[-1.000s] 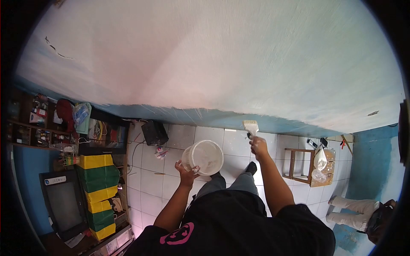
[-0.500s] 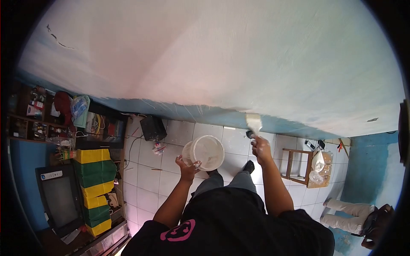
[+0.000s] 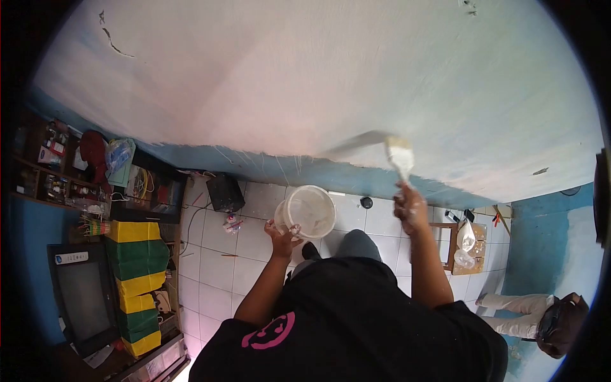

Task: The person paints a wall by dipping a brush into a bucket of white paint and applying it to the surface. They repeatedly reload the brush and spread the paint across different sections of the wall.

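Observation:
My left hand [image 3: 282,240] grips the near rim of a whitish plastic bucket [image 3: 310,212], which is tilted and has pale residue inside. In my right hand [image 3: 411,210] is the handle of a wide paintbrush [image 3: 400,155], its bristles up against or close to the wall. The wall [image 3: 286,76] is whitish above, with a ragged lower edge over a blue band [image 3: 331,172]. The brush casts a shadow to its left. White smears mark the fingers of both hands.
Shelves [image 3: 38,167], a television [image 3: 86,296] and yellow-green cloth [image 3: 137,280] line the left. A black box [image 3: 225,193] stands on the tiled floor. To the right are a wooden stool [image 3: 472,251] with white bags and another person's legs [image 3: 515,309].
My right hand and the brush have moved up and to the right along the wall. My left hand still holds the bucket, and the view has shifted slightly.

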Tool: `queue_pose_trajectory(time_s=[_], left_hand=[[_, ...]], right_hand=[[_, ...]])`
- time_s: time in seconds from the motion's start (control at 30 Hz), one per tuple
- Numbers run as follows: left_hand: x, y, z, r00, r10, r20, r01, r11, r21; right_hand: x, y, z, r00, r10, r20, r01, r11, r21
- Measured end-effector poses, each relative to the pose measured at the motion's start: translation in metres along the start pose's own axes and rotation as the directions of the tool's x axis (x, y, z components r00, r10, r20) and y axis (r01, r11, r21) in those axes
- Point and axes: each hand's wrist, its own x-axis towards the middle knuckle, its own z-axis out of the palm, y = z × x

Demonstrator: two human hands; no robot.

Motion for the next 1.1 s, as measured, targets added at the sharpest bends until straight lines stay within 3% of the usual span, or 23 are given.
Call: queue_pose_trajectory(time_s=[0.03, 0.1, 0.17, 0.27, 0.3, 0.37, 0.53, 0.6, 0.7, 0.73, 0.77, 0.83, 0.9, 0.93, 0.97, 1.03, 1.1], left_hand=[[-0.001, 0.004, 0.001, 1.000, -0.015, -0.004, 0.015, 1.000, -0.004], [0.003, 0.004, -0.004, 0.999, -0.010, -0.035, 0.009, 1.000, -0.022], [0.005, 0.010, -0.005, 0.998, 0.012, -0.062, -0.014, 0.999, -0.032], [0.006, 0.026, 0.000, 0.993, 0.065, -0.096, -0.064, 0.998, 0.009], [0.004, 0.028, -0.001, 0.992, 0.075, -0.099, -0.075, 0.997, 0.003], [0.002, 0.040, -0.001, 0.990, 0.101, -0.095, -0.101, 0.995, 0.005], [-0.005, 0.052, -0.012, 0.979, 0.184, -0.082, -0.177, 0.980, 0.086], [-0.003, 0.049, -0.016, 0.979, 0.155, -0.134, -0.144, 0.985, 0.091], [-0.009, 0.049, -0.012, 0.970, 0.089, -0.226, -0.087, 0.996, 0.017], [-0.008, 0.049, -0.009, 0.964, 0.067, -0.257, -0.076, 0.997, -0.027], [-0.007, 0.049, -0.007, 0.967, 0.081, -0.243, -0.091, 0.995, -0.030], [-0.009, 0.046, -0.007, 0.970, 0.097, -0.224, -0.108, 0.993, -0.037], [-0.010, 0.044, -0.006, 0.970, 0.131, -0.204, -0.138, 0.990, -0.021], [-0.010, 0.045, -0.007, 0.970, 0.151, -0.190, -0.155, 0.988, -0.006], [-0.011, 0.046, -0.009, 0.965, 0.163, -0.206, -0.164, 0.986, 0.015], [-0.009, 0.043, -0.009, 0.957, 0.191, -0.217, -0.184, 0.982, 0.053], [-0.004, 0.042, -0.010, 0.960, 0.167, -0.224, -0.167, 0.986, 0.018]], right_hand=[[0.010, 0.021, -0.003, 1.000, 0.020, -0.003, -0.020, 1.000, -0.017], [0.042, 0.073, -0.016, 0.958, 0.257, 0.129, -0.240, 0.961, -0.135], [0.072, 0.101, -0.006, 0.872, 0.477, 0.112, -0.453, 0.871, -0.190], [0.138, 0.128, 0.009, 0.867, 0.486, 0.110, -0.479, 0.874, -0.090], [0.162, 0.135, 0.017, 0.892, 0.448, 0.065, -0.450, 0.893, 0.025], [0.179, 0.104, 0.040, 0.882, 0.411, 0.231, -0.415, 0.909, -0.030], [0.072, -0.004, 0.055, 0.942, 0.244, 0.231, -0.284, 0.945, 0.161], [0.053, -0.012, 0.046, 0.938, 0.249, 0.241, -0.290, 0.944, 0.157], [0.066, 0.038, 0.019, 0.900, 0.304, 0.312, -0.324, 0.946, 0.012], [0.069, 0.045, 0.024, 0.861, 0.442, 0.251, -0.429, 0.897, -0.106], [0.093, 0.070, 0.014, 0.767, 0.552, 0.328, -0.550, 0.828, -0.107], [0.135, 0.115, 0.019, 0.796, 0.564, 0.220, -0.549, 0.825, -0.131], [0.191, 0.151, 0.019, 0.878, 0.372, 0.301, -0.415, 0.905, 0.092], [0.189, 0.114, 0.035, 0.835, 0.429, 0.344, -0.474, 0.879, 0.054], [0.186, 0.092, 0.035, 0.708, 0.398, 0.583, -0.646, 0.698, 0.308], [0.114, 0.016, 0.056, 0.866, 0.370, 0.336, -0.408, 0.912, 0.047], [0.078, -0.013, 0.043, 0.899, 0.257, 0.355, -0.294, 0.954, 0.052]])
